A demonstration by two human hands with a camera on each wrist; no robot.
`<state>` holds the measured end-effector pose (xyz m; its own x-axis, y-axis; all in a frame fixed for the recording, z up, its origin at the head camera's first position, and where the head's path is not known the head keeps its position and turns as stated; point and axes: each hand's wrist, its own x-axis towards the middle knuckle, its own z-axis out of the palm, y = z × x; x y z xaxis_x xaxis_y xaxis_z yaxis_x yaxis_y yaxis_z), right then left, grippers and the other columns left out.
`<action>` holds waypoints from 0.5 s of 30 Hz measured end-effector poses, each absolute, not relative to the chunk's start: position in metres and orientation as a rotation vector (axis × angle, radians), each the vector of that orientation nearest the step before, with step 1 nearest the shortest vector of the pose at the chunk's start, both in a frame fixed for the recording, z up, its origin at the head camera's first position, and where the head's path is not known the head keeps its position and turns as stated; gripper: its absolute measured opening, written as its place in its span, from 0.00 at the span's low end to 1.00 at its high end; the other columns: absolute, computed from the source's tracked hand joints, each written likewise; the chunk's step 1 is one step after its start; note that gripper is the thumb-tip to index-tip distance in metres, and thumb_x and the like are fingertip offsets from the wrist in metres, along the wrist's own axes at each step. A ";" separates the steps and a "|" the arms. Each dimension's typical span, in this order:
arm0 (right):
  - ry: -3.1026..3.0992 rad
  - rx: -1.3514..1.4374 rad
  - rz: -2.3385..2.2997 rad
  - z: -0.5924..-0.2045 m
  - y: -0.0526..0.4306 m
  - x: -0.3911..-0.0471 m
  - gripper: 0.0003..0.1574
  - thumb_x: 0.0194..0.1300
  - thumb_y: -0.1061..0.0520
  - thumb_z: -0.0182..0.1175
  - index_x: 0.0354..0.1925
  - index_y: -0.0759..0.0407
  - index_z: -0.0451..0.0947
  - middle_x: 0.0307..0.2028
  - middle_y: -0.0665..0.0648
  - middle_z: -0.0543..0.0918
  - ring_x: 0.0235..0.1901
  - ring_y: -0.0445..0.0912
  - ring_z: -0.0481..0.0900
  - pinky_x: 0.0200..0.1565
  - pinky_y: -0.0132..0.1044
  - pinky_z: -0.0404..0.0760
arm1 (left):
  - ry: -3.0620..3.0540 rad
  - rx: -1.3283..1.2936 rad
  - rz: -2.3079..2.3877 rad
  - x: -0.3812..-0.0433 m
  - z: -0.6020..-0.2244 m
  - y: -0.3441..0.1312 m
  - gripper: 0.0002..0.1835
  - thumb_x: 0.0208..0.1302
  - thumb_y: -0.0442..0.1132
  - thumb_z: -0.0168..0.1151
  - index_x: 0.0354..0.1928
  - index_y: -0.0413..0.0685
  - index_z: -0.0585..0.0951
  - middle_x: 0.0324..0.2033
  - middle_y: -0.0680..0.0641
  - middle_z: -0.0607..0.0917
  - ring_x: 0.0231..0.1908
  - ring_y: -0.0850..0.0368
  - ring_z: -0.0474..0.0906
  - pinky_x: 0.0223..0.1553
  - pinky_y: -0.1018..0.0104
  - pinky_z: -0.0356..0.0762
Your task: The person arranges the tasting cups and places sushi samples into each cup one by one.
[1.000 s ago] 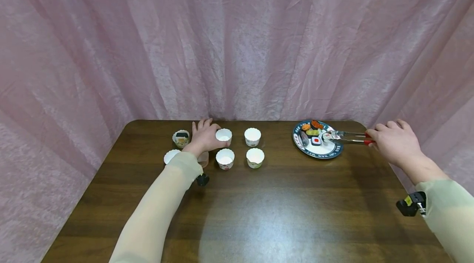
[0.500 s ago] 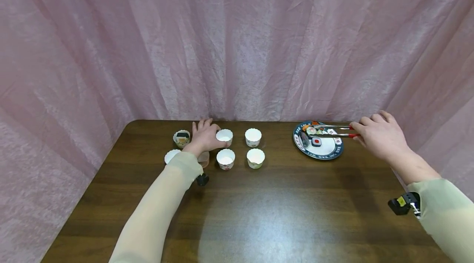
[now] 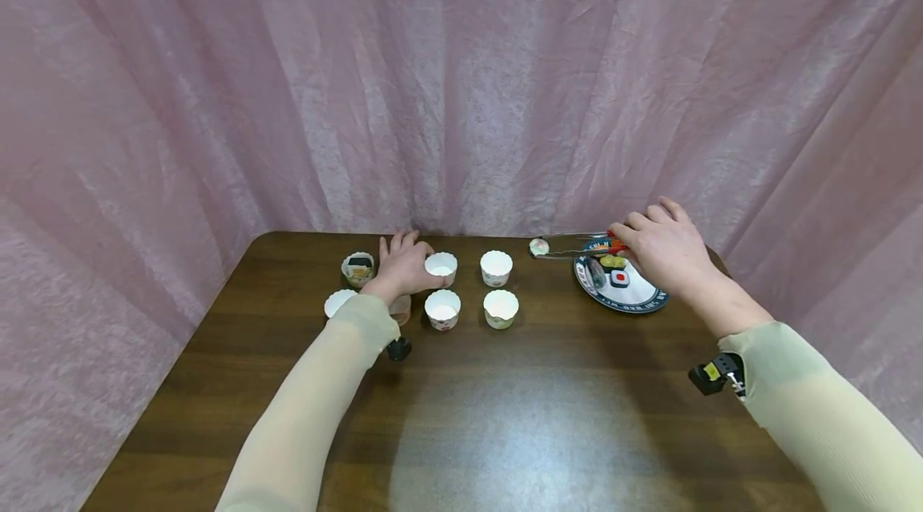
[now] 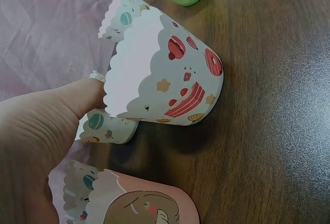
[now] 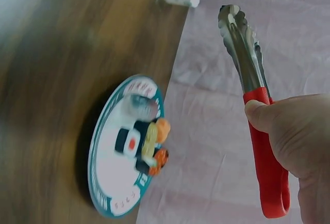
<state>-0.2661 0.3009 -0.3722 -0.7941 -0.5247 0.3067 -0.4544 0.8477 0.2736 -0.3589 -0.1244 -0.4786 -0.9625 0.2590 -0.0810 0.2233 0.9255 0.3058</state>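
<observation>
My left hand (image 3: 409, 267) is at the back row of scalloped paper cups, thumb and fingers around the sides of one white cup (image 3: 441, 266). In the left wrist view a cake-patterned cup (image 4: 180, 74) hides the thumb tip. My right hand (image 3: 663, 249) grips red-handled metal tongs (image 5: 265, 147). At their tips, in the head view, a small round sushi piece (image 3: 538, 247) hangs left of the plate. Below the right hand, the blue-rimmed plate (image 3: 629, 306) carries several toy sushi pieces, among them a red-centred roll (image 3: 619, 278) and a yellow-topped one (image 3: 613, 262).
Two cups, one at the back (image 3: 496, 268) and one in front (image 3: 501, 308), stand between the left hand and the tongs. A cup (image 3: 358, 269) at far left holds a dark-and-yellow piece. Behind the brown wooden table (image 3: 505, 416) hangs a pink curtain (image 3: 461, 95).
The right hand has moved left with the tongs, carrying the round sushi piece off the plate toward the cups. The left hand has stayed at its cup.
</observation>
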 end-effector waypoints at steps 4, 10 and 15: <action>-2.630 0.743 -0.254 -0.375 0.284 -0.275 0.25 0.58 0.58 0.76 0.54 0.56 0.85 0.42 0.58 0.83 0.48 0.61 0.76 0.67 0.66 0.60 | 2.975 0.378 0.447 -0.356 -0.476 -0.125 0.37 0.53 0.63 0.72 0.62 0.51 0.80 0.78 0.37 0.55 0.78 0.36 0.38 0.71 0.31 0.27; -2.629 0.772 -0.246 -0.380 0.259 -0.287 0.24 0.60 0.57 0.75 0.55 0.55 0.84 0.42 0.57 0.83 0.50 0.61 0.76 0.68 0.64 0.61 | 2.979 0.377 0.437 -0.354 -0.474 -0.124 0.37 0.54 0.64 0.71 0.61 0.52 0.80 0.77 0.38 0.56 0.78 0.36 0.39 0.72 0.31 0.28; -2.625 0.803 -0.221 -0.385 0.233 -0.298 0.24 0.61 0.55 0.75 0.55 0.53 0.84 0.43 0.56 0.83 0.50 0.60 0.76 0.69 0.63 0.60 | 2.980 0.387 0.449 -0.355 -0.474 -0.124 0.37 0.54 0.63 0.71 0.62 0.51 0.80 0.77 0.38 0.56 0.78 0.36 0.39 0.72 0.31 0.28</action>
